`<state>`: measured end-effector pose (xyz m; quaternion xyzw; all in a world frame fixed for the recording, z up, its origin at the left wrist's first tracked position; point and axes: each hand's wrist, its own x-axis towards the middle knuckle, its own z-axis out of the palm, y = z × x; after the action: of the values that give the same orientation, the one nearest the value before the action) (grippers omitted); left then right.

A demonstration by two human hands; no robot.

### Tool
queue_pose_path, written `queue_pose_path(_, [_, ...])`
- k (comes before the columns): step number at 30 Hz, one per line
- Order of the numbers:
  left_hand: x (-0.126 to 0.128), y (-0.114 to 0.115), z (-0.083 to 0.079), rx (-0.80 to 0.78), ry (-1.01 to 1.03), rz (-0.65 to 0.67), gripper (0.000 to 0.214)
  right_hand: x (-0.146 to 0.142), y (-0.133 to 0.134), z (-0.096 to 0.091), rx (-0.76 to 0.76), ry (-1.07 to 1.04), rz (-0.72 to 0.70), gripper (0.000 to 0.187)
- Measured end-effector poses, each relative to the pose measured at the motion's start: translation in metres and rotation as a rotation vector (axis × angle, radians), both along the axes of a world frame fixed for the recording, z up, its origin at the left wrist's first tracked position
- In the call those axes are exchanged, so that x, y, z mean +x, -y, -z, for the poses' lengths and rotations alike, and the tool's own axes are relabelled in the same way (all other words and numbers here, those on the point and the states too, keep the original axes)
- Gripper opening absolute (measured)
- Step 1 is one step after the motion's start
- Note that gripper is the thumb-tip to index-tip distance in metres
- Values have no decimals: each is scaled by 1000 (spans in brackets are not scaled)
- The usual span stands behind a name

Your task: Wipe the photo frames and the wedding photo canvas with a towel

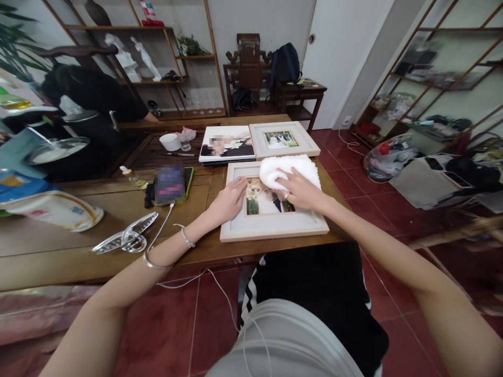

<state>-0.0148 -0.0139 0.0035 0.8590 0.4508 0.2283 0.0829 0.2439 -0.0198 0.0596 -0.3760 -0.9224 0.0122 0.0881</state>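
**A:** Where did the wide white wooden picture frame (pixel 271 229) lie?

**B:** Flat on the brown wooden desk (pixel 78 251), at its near right corner, right in front of the person. A colour photo sat in its middle.

**A:** And the left hand (pixel 230 201)?

**B:** Its grip was spread. Palm and fingers lay flat on the frame's left side, with the fingertips at the photo's edge.

**A:** The right hand (pixel 301 191)?

**B:** It pressed a white fluffy cloth (pixel 288 168) onto the photo's upper right part. The grip was curled over the cloth's near edge, and one finger wore a ring.

**A:** What lay around them?

**B:** Just beyond the frame, a smaller white picture frame (pixel 285 152) and a large unframed photo print (pixel 227 144) lay side by side. To the left was a phone in a green case (pixel 172 184) on a thin white cable (pixel 163 226). Nearer the person lay a silver metal hair clip (pixel 126 240).
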Motion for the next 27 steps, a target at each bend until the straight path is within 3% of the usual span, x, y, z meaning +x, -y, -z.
queue_pose_path(6, [-1, 0, -2, -7, 6, -2, 47, 0, -56, 2, 72, 37, 25, 40])
queue_pose_path(10, [-1, 1, -2, -12, 14, -12, 47, -9, -61, 4, 64, 52, 82, 40])
queue_pose_path(16, [1, 1, -1, 3, 31, -23, 47, -15, -4, -4, -43, 113, -26, 41])
queue_pose_path(22, [1, 1, 1, 11, 36, -25, 48, -7, 68, -33, -342, 117, -175, 38])
queue_pose_path(27, [0, 0, 3, 2, 48, -32, 47, -9, 95, -41, -356, 105, -225, 36])
